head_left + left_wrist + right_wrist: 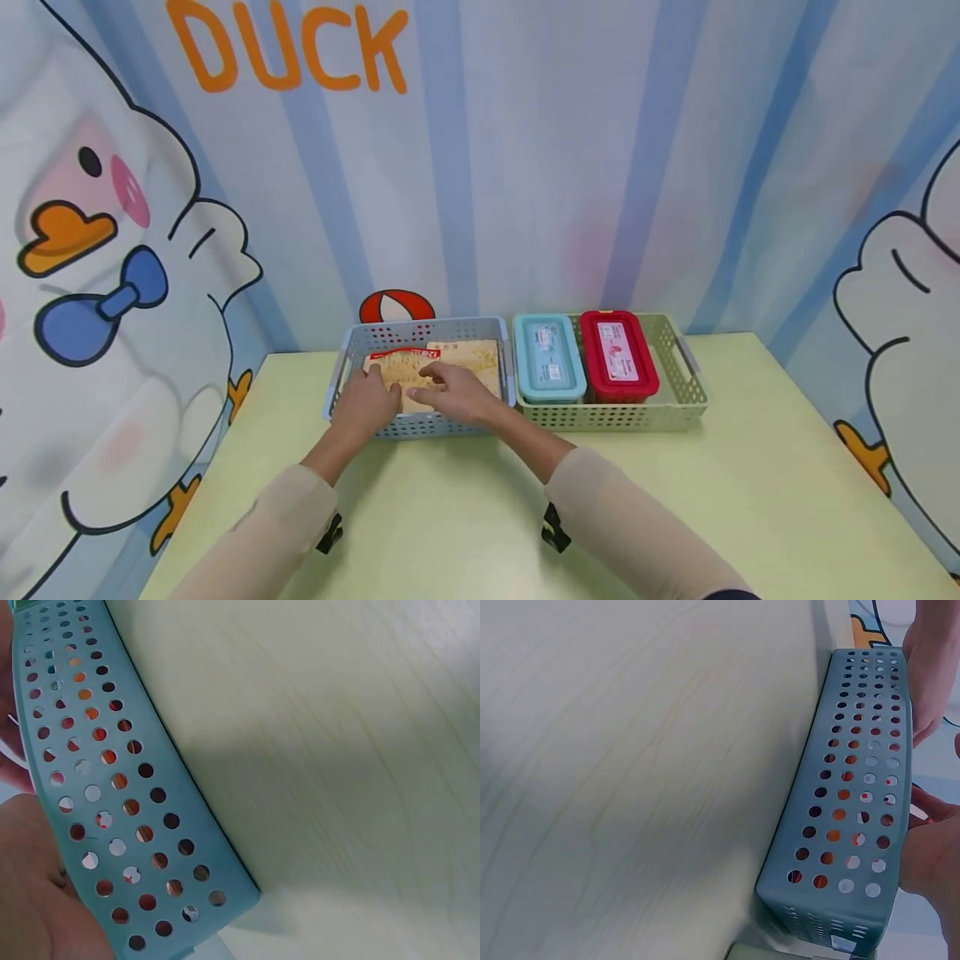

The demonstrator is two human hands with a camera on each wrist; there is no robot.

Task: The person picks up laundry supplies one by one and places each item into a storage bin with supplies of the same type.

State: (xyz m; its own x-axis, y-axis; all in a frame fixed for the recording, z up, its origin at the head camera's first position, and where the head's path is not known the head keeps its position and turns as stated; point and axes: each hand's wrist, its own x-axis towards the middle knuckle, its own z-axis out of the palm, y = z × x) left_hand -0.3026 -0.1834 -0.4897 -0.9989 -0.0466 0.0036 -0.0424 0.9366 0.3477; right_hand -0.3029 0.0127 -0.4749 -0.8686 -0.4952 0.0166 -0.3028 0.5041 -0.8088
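A blue perforated basket (442, 427) on the table holds a tan, flat-looking package (476, 354) with a red strip along part of its top. My left hand (367, 404) reaches over the basket's front rim to the package's left part, thumb and fingers apart. From the right, my right hand (455, 393) hovers over or touches the package's middle, with a gap between thumb and index finger. Contact there is hard to tell. In both wrist views the basket's wall (161, 825) (840, 772) hides most of the fingers.
Right beside it stands a green perforated basket (611, 419). It holds a light-blue lidded container (549, 358) and a red lidded container (619, 357). Behind the pale yellow table (465, 517) hangs a striped curtain (525, 167) with cartoon ducks.
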